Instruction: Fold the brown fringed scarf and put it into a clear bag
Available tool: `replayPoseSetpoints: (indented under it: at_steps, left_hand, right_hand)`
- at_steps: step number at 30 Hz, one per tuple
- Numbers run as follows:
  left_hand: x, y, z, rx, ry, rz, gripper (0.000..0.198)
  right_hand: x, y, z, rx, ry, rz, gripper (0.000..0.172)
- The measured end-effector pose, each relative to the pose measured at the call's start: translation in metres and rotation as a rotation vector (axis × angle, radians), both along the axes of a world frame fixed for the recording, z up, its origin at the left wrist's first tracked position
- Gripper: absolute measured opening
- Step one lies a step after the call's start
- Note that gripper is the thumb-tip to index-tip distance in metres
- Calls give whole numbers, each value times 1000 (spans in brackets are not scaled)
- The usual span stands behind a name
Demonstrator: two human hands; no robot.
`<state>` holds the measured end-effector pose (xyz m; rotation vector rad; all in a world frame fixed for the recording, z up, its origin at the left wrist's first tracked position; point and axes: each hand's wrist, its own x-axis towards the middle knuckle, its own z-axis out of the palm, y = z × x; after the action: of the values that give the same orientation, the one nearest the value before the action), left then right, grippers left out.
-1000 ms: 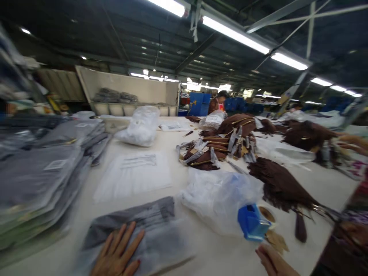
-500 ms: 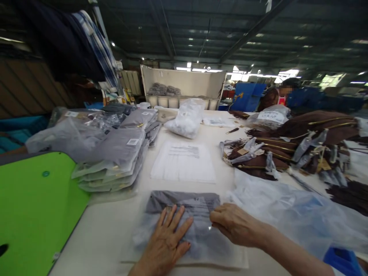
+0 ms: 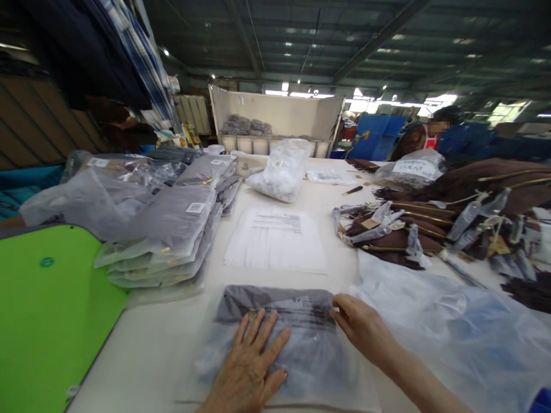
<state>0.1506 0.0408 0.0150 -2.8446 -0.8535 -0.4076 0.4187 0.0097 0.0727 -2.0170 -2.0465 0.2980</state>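
A frosted plastic bag (image 3: 318, 355) with a folded grey item inside lies flat on the table in front of me. Dark print and a small logo show near its far end. My left hand (image 3: 253, 361) rests on the bag, palm down, fingers spread. At the bag's far right corner my right hand (image 3: 361, 327) has its fingers curled in a pinch on the plastic; the fingertips are partly hidden. Just beyond the bag lies a stack of flat clear printed bags (image 3: 275, 241).
Filled grey bags (image 3: 185, 206) are piled at left beside a green board (image 3: 47, 310). Brown fringed pieces with gold zips (image 3: 404, 229) heap up at right, near loose plastic sheeting (image 3: 430, 310). A stuffed clear bag (image 3: 279, 172) stands farther back. Another person (image 3: 417, 140) is at far right.
My right hand has moved right and slightly away from me, from over the bag to its far right corner. My left hand stays flat on the bag. The view has shifted slightly.
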Motion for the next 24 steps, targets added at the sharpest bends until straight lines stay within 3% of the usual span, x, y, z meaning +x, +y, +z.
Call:
replayPoseSetpoints:
  at_steps: [2,5,8,11,15,19,22,24]
  left_hand:
    - [1,-1,-1,-29,-9,6,66]
    - [2,-3,2,-97,-15,15,66]
    - [-2,-1,9,-173,24,-2,68]
    - [-21,5,18,-227,109,22,69]
    - [-58,15,20,-262,148,215,57]
    - [-75,24,9,-315,117,319,45]
    - [-78,27,-6,-299,70,305,43]
    - [-82,28,-21,-244,-7,286,42]
  right_hand:
    - [-15,-23,-11,266,-42,56,23]
    - [-40,-48,-42,624,-214,313,51]
    - [-55,-55,-72,716,-366,381,80]
    - [-56,-52,-82,720,-441,360,82]
    - [-55,-49,-76,744,-487,382,82]
    - [-57,-55,-60,745,-393,365,73]
    - [-40,-80,-36,732,-249,273,56]
    - [-14,-108,-19,738,-166,102,46]
